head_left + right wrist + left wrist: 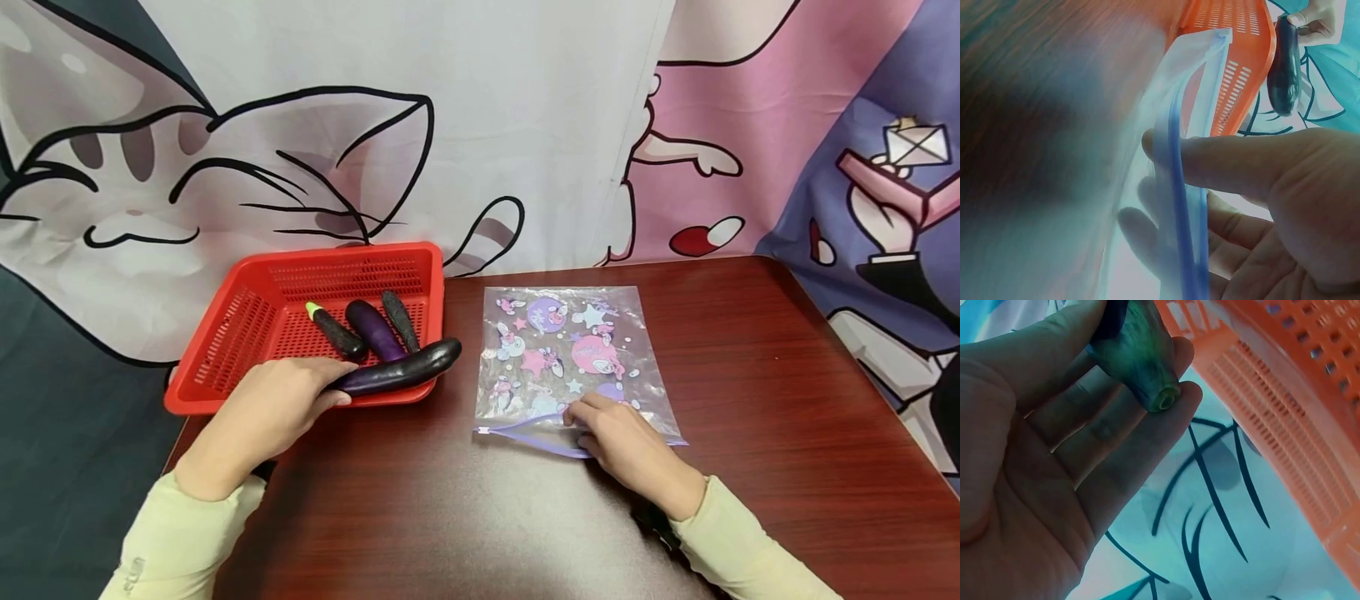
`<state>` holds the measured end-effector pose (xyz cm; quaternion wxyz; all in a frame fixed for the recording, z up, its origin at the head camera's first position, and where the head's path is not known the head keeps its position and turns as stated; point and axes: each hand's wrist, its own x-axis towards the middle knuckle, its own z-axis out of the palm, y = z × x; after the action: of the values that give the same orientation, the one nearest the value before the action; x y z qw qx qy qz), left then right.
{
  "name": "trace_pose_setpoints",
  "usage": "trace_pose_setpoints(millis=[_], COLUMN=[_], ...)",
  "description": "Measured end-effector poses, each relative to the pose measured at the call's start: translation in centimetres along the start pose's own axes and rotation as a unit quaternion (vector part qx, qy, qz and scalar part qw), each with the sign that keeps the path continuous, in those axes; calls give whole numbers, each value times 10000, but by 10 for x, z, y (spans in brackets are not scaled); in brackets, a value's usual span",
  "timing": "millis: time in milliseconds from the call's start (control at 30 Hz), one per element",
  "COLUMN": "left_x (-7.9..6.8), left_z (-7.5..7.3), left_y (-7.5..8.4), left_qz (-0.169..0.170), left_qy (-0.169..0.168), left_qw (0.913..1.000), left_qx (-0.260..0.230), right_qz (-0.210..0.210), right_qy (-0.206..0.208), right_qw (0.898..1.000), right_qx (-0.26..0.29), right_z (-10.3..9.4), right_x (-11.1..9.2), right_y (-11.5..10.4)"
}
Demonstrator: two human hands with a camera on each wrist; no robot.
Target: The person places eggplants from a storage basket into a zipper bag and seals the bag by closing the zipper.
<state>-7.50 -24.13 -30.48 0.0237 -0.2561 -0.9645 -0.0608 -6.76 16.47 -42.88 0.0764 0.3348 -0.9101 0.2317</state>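
Nearest me, pale yellow sleeves point(180, 533) stretch forward over the dark red table point(750, 375). With twelve straight ahead of the person, the right hand point(630, 450) reaches to one o'clock, knuckles up, at the purple-edged mouth of a printed clear bag point(555, 358) lying flat beyond it. Thumb and fingertips stand apart there — whether they pinch the film, I can't tell. Toward half past ten, the left hand point(273, 404) is palm-down with the wrist bent inward, pinching the long eggplant point(401, 371) by its stem end, the free end pointing to two o'clock across the near rim of a red basket point(437, 292). In it lie a purple eggplant point(375, 331), a green-tipped one point(337, 333) and a dark, rough-skinned vegetable point(399, 317). Farthest off hangs a cartoon-cat backdrop point(525, 108).
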Motion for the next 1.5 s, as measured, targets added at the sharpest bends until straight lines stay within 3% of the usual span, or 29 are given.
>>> trace_pose_setpoints(millis=[500,833,1500], left_x=[0,3,8], left_z=[10,20,41], left_y=[32,50,72], left_qz=[393,861,1183], left_qy=[213,429,109], left_qw=[9989,9953,9922], left_qx=[-152,-100,-370], right_qz=[-37,-96,-78], right_qy=[194,291,462], right_qw=[9998,9995,9989], right_qx=[17,-1,-33], right_z=[0,0,-1], right_x=[1,2,2], right_y=[1,1,-1])
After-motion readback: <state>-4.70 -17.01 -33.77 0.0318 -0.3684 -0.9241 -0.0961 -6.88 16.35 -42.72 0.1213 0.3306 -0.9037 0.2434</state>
